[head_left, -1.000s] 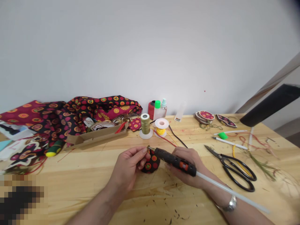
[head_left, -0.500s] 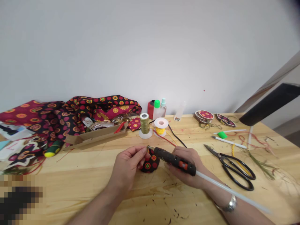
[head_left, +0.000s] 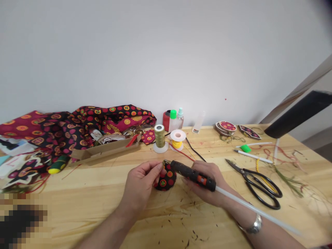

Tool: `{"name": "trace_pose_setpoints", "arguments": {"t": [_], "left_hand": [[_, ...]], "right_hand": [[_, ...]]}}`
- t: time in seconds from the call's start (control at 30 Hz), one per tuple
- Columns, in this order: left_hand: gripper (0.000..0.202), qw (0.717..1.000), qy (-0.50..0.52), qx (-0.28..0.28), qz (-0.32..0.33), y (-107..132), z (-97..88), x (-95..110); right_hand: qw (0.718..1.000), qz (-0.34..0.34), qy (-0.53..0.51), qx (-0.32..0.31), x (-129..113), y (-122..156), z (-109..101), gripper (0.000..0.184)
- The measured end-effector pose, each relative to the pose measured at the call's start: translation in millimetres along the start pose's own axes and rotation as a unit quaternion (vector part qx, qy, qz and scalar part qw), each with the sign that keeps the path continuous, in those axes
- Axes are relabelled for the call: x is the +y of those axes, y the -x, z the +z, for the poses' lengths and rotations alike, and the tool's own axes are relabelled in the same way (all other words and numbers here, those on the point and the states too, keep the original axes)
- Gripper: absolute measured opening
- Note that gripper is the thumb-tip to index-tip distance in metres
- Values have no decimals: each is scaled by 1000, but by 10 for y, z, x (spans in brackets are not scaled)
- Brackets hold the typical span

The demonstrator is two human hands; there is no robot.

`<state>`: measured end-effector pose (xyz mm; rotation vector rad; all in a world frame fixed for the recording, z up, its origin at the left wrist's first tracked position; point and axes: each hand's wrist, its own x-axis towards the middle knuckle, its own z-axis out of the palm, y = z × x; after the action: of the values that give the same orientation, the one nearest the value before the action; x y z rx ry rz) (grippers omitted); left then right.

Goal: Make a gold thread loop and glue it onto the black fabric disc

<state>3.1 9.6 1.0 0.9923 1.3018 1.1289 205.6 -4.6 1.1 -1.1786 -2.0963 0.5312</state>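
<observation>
My right hand (head_left: 207, 181) grips a black hot glue gun (head_left: 193, 175), from whose back end a long white glue stick (head_left: 251, 208) sticks out past my wrist. The gun's nozzle is close to the fingertips of my left hand (head_left: 144, 180); whether it touches anything there I cannot tell. Between thumb and fingers, my left hand pinches the upper edge of a rounded black fabric piece (head_left: 166, 181) with red and orange flower dots. What lies right under the nozzle is too small to make out.
Black-handled scissors (head_left: 261, 188), a white pen (head_left: 255, 156) and loose cords lie to the right. Behind my hands stand a green thread spool (head_left: 159, 139), a yellow cord spool (head_left: 177, 141) and small bottles (head_left: 173, 121). A cardboard tray (head_left: 106, 152) and patterned cloth (head_left: 64, 128) fill the left.
Very little differs. The glue gun has shifted slightly left in my right hand, while my left hand keeps its pinch on the fabric piece.
</observation>
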Motion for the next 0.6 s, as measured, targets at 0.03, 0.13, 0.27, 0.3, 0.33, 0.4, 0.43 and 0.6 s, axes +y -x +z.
{"name": "trace_pose_setpoints", "arguments": {"t": [0.03,0.13,0.27,0.3,0.33,0.4,0.43,0.6], "left_hand": [[20,1000,2,1,0,4,-1,3],[20,1000,23,-1,-8,0,-7,-12],[19,997,70,-15,-30,-26,-12,-45],[19,996,81,-18,-36,-32,-12,-47],[19,995,90,-21,-42,-37,-12,-48],[20,993,101,-28,-49,-43,-13,-46],[20,993,105,-31,-51,-44,-14,-44],[20,991,116,-38,-61,-42,-13,-36]], "right_hand": [[1000,1,-2,5,-1,0,-4,24],[1000,-6,-8,9,-27,-9,-19,23],[1000,-14,0,-11,-50,-26,-24,23],[1000,-12,1,-13,-45,-26,-21,23],[1000,-9,2,-12,-35,-23,-18,24],[1000,-1,1,-4,-16,-14,-14,25],[1000,0,-2,2,-10,-10,-13,25],[1000,-12,-4,-3,-29,-10,-17,22]]}}
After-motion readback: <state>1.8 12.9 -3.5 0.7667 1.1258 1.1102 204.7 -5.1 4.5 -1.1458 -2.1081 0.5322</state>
